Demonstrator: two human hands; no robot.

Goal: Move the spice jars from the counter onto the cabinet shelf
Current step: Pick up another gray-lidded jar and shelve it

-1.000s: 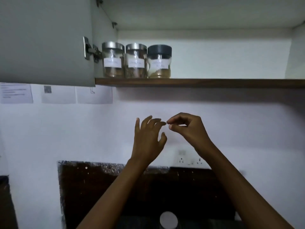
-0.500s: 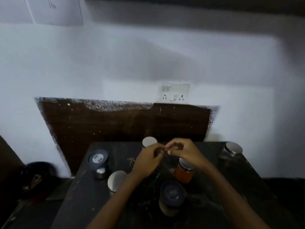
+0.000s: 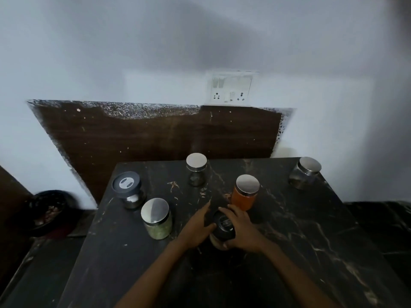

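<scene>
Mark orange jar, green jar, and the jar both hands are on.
orange jar [image 3: 242, 200], head view, glass side under lid
green jar [image 3: 159, 230], head view, lower glass wall
black-lid jar [image 3: 224, 225], head view, lid top between hands

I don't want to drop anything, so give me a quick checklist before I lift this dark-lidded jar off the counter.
1. Both hands on the jar: ok. Left hand and right hand flank the dark-lidded jar.
2. Lid seated: cannot tell; fingers cover its rim.
3. Neighbours apart: ok. The orange jar stands close behind the right hand without touching; the green jar is apart to the left.
4. Jar upright: cannot tell; the hands hide most of it.
5. Shelf space: cannot tell; the cabinet is out of view.
6. Jars remaining on the counter: six, this one included.
</scene>
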